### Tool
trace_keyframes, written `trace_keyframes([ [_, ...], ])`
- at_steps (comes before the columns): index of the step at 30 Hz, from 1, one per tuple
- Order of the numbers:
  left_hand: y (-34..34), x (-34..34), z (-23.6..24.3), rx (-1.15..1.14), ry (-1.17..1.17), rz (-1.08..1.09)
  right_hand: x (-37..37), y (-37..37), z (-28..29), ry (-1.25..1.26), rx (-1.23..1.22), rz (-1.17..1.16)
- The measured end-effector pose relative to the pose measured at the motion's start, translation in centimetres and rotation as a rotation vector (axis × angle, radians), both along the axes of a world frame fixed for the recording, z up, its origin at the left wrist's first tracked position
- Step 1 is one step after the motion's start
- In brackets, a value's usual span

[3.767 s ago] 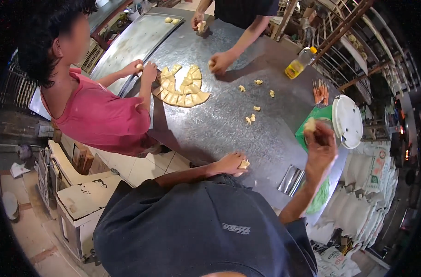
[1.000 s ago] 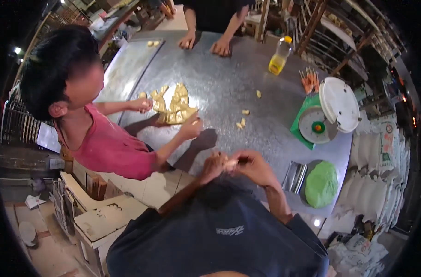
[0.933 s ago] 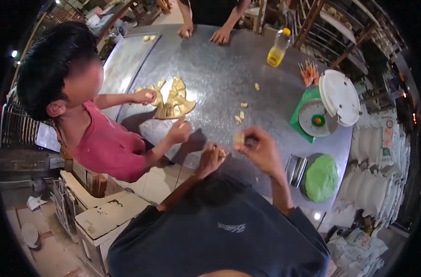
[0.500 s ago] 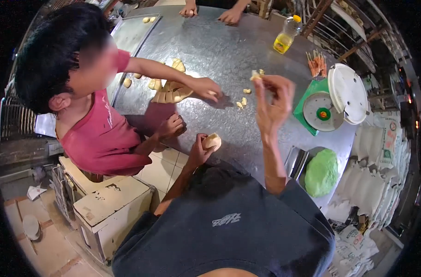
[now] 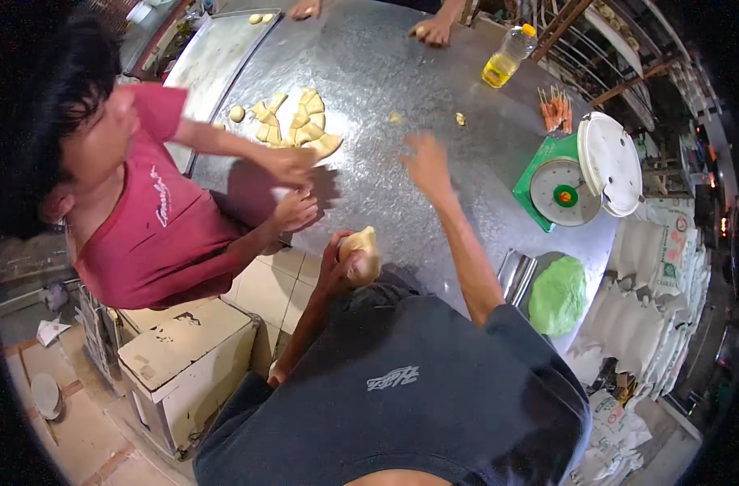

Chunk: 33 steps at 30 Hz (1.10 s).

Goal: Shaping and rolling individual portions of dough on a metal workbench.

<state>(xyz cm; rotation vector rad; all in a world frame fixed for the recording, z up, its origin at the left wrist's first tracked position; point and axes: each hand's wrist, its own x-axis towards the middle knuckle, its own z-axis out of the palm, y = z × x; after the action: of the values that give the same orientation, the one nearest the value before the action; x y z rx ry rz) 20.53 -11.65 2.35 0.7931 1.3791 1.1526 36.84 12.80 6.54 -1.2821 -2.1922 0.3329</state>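
Grips dough [image 5: 361, 256] in left hand [image 5: 332, 270] at near edge of table [image 5: 410, 223]; holds right hand [image 5: 428, 166] apart, splayed and blurred. Judged soft, light, easily torn; best cupped from beneath, not pinched.

"What blocks the right hand [image 5: 428, 166] leftward?"

"The cut dough [image 5: 310, 128] and, nearer, the pink-shirted co-worker's hands [image 5: 295, 211]."

"Rightward?"

"Bare steel table [image 5: 483, 178] runs to the green scale [image 5: 534, 180]."

"Straight ahead?"

"Low dough scraps [image 5: 461, 119], then the far co-worker's hand [image 5: 435, 32], with the oil bottle [image 5: 505, 61] standing right of it."
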Motion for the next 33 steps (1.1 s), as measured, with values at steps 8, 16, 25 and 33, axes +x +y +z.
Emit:
trace_keyframes([
  [8, 1.6, -0.5, 1.7, 0.008, -0.026, -0.114, 3.1, -9.6, -1.0, 0.406, -1.132, 0.453],
  [16, 2.8, 0.1, -1.1, 0.082, 0.603, -0.494, 3.6, -11.5, -6.5, 0.315, -0.976, 0.330],
  [25, 4.9, 3.6, -9.8, 0.277, 0.916, -0.504, 4.9, -12.7, -11.4, 0.248, -0.873, 0.202],
  [33, 4.6, 4.5, -12.7, 0.253, 1.085, -0.506, 2.3, -13.6, -12.7, 0.040, -0.547, 0.050],
])
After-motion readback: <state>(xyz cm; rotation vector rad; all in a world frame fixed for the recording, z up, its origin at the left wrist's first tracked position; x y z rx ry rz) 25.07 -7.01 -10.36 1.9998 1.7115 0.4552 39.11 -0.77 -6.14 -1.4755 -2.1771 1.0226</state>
